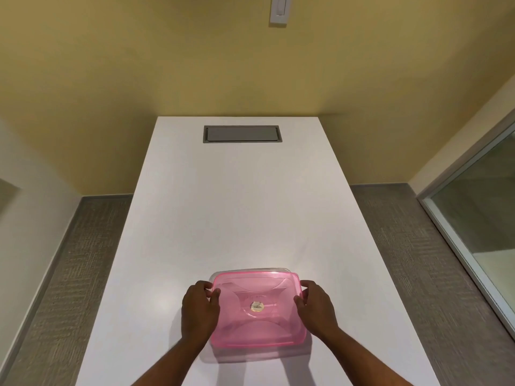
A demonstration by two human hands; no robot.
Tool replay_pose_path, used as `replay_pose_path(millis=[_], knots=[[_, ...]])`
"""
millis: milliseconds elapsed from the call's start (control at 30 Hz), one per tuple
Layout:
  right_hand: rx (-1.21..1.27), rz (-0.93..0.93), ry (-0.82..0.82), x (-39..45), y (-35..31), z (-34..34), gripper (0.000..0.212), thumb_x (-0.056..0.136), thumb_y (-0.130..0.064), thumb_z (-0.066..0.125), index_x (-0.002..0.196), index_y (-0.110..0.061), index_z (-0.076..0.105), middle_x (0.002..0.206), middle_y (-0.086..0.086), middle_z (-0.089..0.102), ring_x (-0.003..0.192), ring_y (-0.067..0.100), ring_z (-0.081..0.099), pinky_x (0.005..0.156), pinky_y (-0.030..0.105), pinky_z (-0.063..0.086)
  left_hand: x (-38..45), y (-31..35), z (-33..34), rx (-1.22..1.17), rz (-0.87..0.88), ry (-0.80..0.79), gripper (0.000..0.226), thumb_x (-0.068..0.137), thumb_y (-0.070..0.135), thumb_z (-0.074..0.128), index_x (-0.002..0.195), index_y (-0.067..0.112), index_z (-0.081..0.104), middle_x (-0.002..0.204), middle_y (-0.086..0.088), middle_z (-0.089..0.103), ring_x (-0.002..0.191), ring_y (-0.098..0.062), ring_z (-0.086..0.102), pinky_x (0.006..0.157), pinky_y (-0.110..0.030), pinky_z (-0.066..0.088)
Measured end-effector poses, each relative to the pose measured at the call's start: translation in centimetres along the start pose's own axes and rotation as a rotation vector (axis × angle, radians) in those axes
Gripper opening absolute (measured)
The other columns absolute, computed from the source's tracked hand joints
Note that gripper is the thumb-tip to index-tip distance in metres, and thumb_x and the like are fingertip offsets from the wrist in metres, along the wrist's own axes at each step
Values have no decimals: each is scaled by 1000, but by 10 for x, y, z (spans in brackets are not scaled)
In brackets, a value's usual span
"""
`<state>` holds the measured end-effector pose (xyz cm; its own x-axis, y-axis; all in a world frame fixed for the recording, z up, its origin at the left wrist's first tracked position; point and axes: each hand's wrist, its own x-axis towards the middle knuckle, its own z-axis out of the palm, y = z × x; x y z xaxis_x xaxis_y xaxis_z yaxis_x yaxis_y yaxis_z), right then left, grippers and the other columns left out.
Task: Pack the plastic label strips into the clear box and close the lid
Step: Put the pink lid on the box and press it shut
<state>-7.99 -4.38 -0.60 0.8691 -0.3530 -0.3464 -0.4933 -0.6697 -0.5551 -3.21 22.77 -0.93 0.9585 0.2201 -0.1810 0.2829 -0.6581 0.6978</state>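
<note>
A translucent pink lid [257, 307] with a small round sticker in its middle lies over the clear box [250, 270], of which only the far rim shows beyond the lid. My left hand [199, 310] grips the lid's left edge, thumb on top. At the opposite edge my right hand [316, 309] grips the same lid. The lid sits slightly askew on the box. Through the pink plastic I cannot make out any label strips.
The box stands near the front of a long white table [239, 207]. A grey recessed cable hatch [242, 134] sits at the table's far end by the yellow wall. Carpet runs along both sides, and a glass partition [479, 207] is at the right.
</note>
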Motion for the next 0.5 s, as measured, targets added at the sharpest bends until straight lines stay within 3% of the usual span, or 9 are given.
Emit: replay_pose_path(millis=[133,367,500], knots=[[6,-4,-9,2,-4,4,42,93,-25,65,134,-20,56,89,-10,63,94,14,62,87,32,51,-2,-2,3,26,6,28,14,94,16,62,105,8,62,98,-10,63,93,-29,61,83,-43,51],[-31,0,-9,4,-8,10,42,95,-27,63,136,-23,53,105,-2,64,88,11,58,85,30,49,-2,-9,7,5,-36,19,12,95,12,58,105,6,58,106,-13,59,97,-32,60,86,-45,50],[-83,-6,-6,5,-9,13,42,98,-28,57,139,-22,49,118,3,62,106,20,65,89,33,50,0,-9,10,-7,-58,17,12,96,9,55,107,4,58,108,-16,57,98,-35,59,86,-45,49]])
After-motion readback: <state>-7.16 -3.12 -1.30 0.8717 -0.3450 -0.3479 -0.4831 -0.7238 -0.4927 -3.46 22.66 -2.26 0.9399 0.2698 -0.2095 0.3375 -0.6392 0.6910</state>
